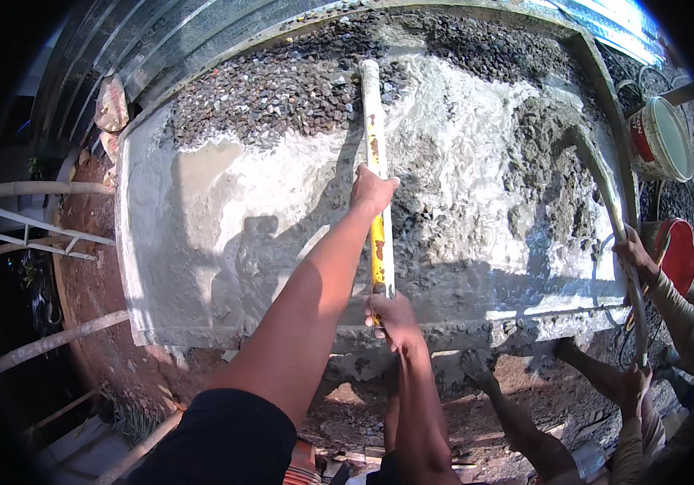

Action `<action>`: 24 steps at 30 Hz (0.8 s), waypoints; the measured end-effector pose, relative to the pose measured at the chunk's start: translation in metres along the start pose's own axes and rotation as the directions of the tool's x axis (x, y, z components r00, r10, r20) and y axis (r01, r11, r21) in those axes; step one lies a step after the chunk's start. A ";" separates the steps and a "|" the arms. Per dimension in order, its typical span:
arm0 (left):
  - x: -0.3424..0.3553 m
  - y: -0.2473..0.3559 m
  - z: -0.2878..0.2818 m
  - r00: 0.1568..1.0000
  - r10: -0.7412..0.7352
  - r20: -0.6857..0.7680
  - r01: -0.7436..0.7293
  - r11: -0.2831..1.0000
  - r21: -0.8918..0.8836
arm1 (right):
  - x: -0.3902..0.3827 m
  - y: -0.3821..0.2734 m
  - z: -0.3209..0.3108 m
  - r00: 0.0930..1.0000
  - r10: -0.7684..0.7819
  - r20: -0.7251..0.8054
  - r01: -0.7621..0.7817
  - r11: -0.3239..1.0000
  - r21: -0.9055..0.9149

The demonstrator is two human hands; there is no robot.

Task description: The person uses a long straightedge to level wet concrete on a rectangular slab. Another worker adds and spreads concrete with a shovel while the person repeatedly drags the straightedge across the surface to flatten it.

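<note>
A long pole (377, 234) with chipped yellow and white paint reaches away from me over a shallow trough of wet grey cement mix (266, 194). My left hand (374, 191) is wrapped round its middle. Nearer to me, my right hand (395, 318) grips the pole's lower part. The far end is coated in grey and lies by a bank of gravel (274, 97); whether a blade is fixed there I cannot tell. Shadows of a person fall across the mix.
At the right, a co-worker's hands (635, 249) hold a long curved handle (605, 178) reaching into the mix. A white bucket (670, 141) and a red bucket (678, 257) stand beyond the trough's rim (605, 89). Bare feet (476, 368) are near its front edge. Bamboo poles (60, 339) lie left.
</note>
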State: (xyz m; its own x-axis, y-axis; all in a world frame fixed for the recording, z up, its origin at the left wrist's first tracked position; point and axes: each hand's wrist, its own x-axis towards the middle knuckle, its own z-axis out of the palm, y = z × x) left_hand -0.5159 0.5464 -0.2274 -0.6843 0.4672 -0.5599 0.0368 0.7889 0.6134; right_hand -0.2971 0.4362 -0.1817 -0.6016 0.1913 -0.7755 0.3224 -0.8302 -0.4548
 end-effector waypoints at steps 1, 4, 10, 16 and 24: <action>-0.021 -0.013 0.010 0.986 -0.080 0.148 0.135 0.898 -0.418 | -0.027 0.027 0.003 0.997 0.013 -0.070 -0.005 0.995 0.101; -0.103 -0.071 0.022 0.919 -0.094 0.383 0.302 0.793 -0.529 | -0.089 0.108 0.018 0.988 -0.001 -0.155 0.010 0.998 0.055; -0.227 -0.100 -0.009 0.849 0.047 0.526 0.274 0.813 -0.514 | -0.133 0.170 0.083 0.870 -0.100 -0.483 -0.092 0.930 -0.357; -0.047 0.070 -0.024 0.769 0.581 0.268 -0.560 0.814 -0.156 | 0.071 0.011 0.087 0.711 -0.593 -0.378 0.559 0.803 -0.209; 0.162 0.028 -0.132 0.896 0.397 0.200 -0.384 0.463 0.799 | 0.358 -0.128 0.199 0.850 -0.514 0.111 0.276 0.615 0.739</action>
State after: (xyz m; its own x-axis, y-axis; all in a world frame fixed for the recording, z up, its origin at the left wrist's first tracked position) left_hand -0.7219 0.5911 -0.2277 -0.4527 0.8115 -0.3694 0.8614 0.5051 0.0539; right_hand -0.6994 0.5065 -0.3135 -0.7584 0.5316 -0.3771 -0.5076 -0.8447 -0.1699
